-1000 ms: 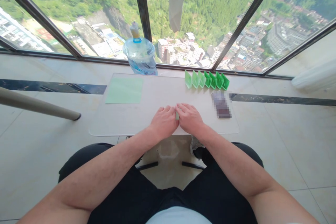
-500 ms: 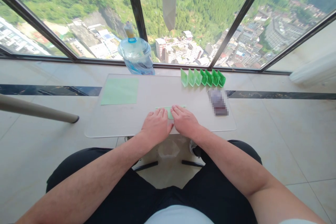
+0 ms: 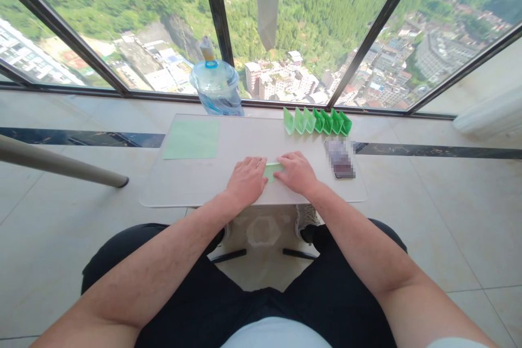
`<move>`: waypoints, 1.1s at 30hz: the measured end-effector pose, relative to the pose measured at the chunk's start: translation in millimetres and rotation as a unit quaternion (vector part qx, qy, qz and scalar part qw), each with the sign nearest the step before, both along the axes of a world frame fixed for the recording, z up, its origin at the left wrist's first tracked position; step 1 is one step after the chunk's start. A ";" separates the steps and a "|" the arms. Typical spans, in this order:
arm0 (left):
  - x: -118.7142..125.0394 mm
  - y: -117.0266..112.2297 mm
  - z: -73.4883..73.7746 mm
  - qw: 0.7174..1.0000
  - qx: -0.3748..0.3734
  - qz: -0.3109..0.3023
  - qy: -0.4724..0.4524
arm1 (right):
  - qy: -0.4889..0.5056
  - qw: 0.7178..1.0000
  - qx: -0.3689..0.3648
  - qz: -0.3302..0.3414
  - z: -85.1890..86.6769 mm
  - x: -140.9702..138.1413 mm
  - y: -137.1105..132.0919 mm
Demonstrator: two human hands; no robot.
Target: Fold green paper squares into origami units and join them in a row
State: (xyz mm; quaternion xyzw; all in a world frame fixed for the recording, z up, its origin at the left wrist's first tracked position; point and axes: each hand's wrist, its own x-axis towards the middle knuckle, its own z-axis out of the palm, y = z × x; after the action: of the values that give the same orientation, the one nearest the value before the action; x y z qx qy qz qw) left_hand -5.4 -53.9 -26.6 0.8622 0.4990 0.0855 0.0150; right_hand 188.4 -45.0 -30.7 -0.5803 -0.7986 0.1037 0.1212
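On a small white table (image 3: pixel 191 185) lies a folded strip of light green paper (image 3: pixel 272 170). My left hand (image 3: pixel 247 179) presses down on its left part and my right hand (image 3: pixel 297 173) on its right part, both with fingers laid flat. Only the middle of the paper shows between them. A flat sheet of light green paper (image 3: pixel 192 140) lies at the table's back left. A row of several folded green paper pieces (image 3: pixel 317 121) stands at the back right.
A blurred-out phone (image 3: pixel 340 157) lies right of my right hand. A large water jug (image 3: pixel 217 86) stands on the floor behind the table, against the window. A grey pole (image 3: pixel 61 164) reaches in from the left. My legs are under the table's near edge.
My hands have moved apart and a little farther from me on the paper, so more green shows between them than a second ago. The head camera shifted slightly.
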 end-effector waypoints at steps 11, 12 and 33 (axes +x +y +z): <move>0.7 13.6 0.6 0.996 -0.078 -0.044 -0.011 | 0.013 1.000 0.011 0.020 -3.0 4.0 8.1; 0.8 13.2 1.0 0.996 -0.077 -0.046 -0.011 | 0.013 1.000 0.013 0.021 -3.1 4.3 7.8; 0.1 12.0 -0.2 0.996 -0.056 -0.065 0.007 | -0.055 0.996 0.026 0.066 -1.7 6.3 2.8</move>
State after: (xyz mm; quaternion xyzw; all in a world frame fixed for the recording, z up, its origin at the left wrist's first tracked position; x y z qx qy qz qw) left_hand -5.3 -41.9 -26.9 0.8912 0.4459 0.0507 0.0652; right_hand 194.7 -42.2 -32.4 -0.5279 -0.8430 0.0585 0.0849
